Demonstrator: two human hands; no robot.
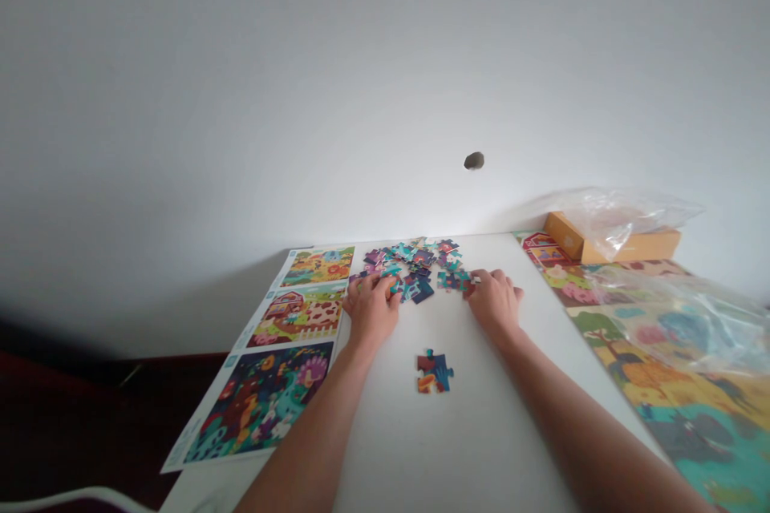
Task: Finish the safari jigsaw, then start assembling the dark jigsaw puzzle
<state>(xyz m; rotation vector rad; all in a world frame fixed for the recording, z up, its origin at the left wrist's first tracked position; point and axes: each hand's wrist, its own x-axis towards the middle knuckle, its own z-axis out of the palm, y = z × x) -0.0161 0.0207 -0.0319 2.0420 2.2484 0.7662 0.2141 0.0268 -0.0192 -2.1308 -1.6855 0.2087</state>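
A loose heap of jigsaw puzzle pieces (421,259), dark blue, teal and purple, lies on the white table near the wall. At the heap's left edge, my left hand (371,309) has its fingers bent around a teal puzzle piece (394,285), partly covered by the fingertips. My right hand (496,300) is on the right side of the heap, fingers curled, its tips on a puzzle piece (467,288) that they partly hide. Apart from the heap, two joined-looking pieces or one single piece (434,373), dark red, blue and orange, lies between my forearms.
To the left lies a sheet (241,349) printed with three pictures. On the right are an assembled-looking farm and animal picture (631,345), a yellow-orange box (638,246) and clear plastic bags (703,317). The white wall (385,96) behind has a hole (474,161).
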